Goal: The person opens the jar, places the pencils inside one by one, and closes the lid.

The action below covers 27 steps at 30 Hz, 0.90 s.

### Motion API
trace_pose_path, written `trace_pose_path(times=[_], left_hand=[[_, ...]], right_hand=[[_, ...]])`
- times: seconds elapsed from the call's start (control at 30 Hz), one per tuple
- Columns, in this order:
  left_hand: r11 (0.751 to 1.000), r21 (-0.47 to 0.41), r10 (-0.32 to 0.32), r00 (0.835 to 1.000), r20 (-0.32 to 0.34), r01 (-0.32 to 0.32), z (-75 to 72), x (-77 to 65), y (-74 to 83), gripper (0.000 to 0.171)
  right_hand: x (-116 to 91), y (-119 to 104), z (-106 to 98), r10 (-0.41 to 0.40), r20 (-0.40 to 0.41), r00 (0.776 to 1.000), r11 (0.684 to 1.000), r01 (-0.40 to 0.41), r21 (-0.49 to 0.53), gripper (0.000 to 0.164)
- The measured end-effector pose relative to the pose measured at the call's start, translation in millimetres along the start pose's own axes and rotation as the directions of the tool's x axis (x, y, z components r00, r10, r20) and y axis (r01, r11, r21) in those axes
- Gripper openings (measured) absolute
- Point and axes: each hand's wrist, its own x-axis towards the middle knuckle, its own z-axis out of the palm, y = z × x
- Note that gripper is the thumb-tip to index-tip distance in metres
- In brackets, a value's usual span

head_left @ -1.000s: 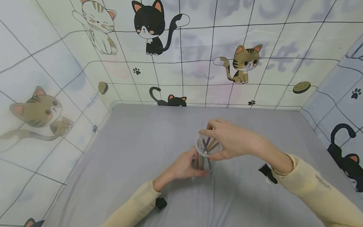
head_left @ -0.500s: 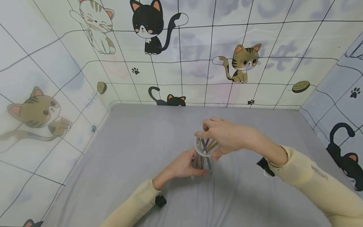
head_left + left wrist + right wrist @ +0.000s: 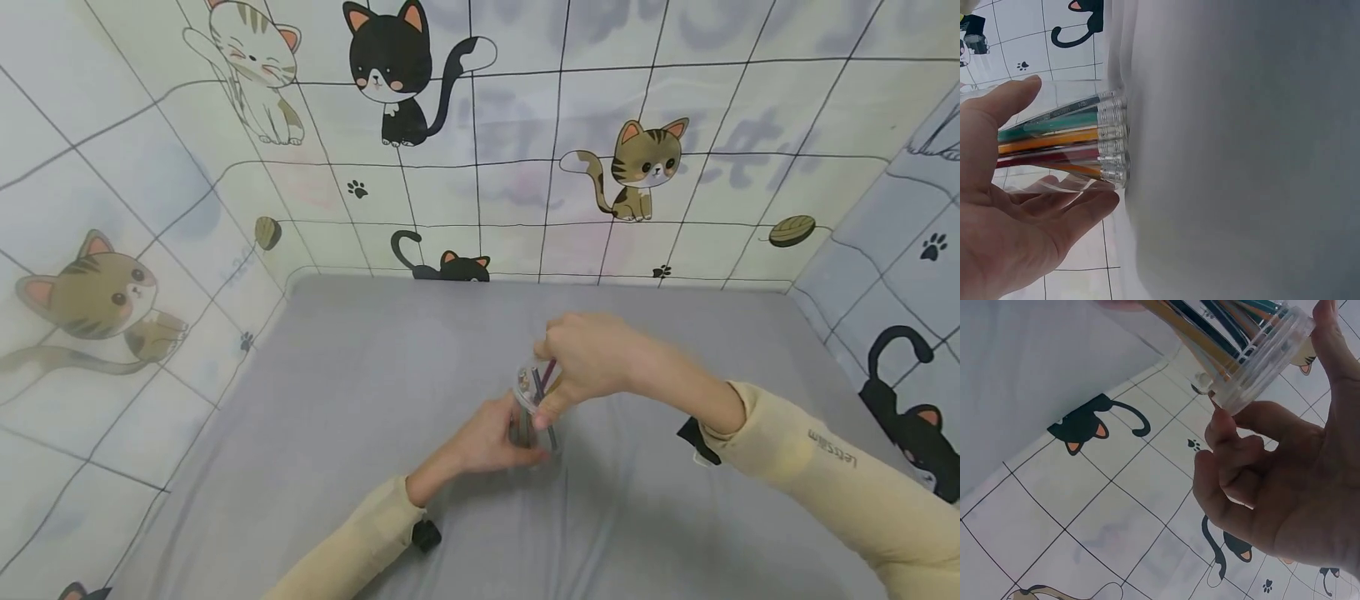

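Note:
A clear plastic jar [image 3: 532,432] of slender coloured pens [image 3: 1054,128] stands upright on the grey sheet [image 3: 375,367]. Around its side, low down, my left hand [image 3: 480,440] holds it, with the thumb nearest the head camera. The pens have clear ends and show green, orange and dark red barrels in the left wrist view. Over the top, my right hand [image 3: 596,358] grips the rim of the jar's clear ridged lid [image 3: 1269,359] between thumb and fingers. In the head view the right hand hides much of the lid; the other fingers curl below it in the right wrist view.
Pale, grid-lined cloth walls [image 3: 517,192] printed with cartoon cats rise behind the sheet and at both sides. Black wrist-camera straps show under the left sleeve [image 3: 360,533] and the right sleeve [image 3: 810,458].
My right hand has shifted slightly left and turned over the lid. Its thumb has moved onto the near rim and its fingers have drawn in. My left hand stays put around the jar.

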Motion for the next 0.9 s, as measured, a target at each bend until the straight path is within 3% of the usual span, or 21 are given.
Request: trace_pose_path(times=[0.07,0.23,0.5,0.63,0.73,0.9], left_hand=[[1.000,0.010,-0.018,1.000,-0.004,0.018,1.8,-0.2,1.6,0.072],[0.996,0.059,-0.059,0.998,-0.007,0.059,3.1,0.8,4.9,0.073],[0.995,0.004,-0.104,0.994,0.028,0.104,1.7,-2.3,4.6,0.086],[0.996,-0.001,-0.086,0.996,0.036,0.086,2.0,-2.9,2.6,0.078],[0.998,0.006,-0.062,0.998,0.032,0.062,1.9,-2.5,1.8,0.077],[0.998,0.013,-0.055,0.998,0.014,0.055,1.2,-1.0,0.8,0.074]], right_hand=[[-1.6,-1.6,5.9,0.049,-0.065,0.997,0.999,-0.049,-0.005,0.068],[-5.3,-4.8,14.3,0.166,-0.157,0.974,0.986,-0.169,-0.006,0.074],[-9.1,-6.2,19.6,0.178,-0.189,0.966,0.984,-0.181,0.001,0.070],[-15.2,-2.6,20.5,0.123,-0.170,0.978,0.992,-0.118,0.038,0.081],[-21.2,3.1,18.0,0.028,-0.147,0.989,0.994,-0.013,0.106,0.091],[-24.8,11.4,12.3,-0.148,-0.155,0.977,0.974,0.171,0.149,0.079]])
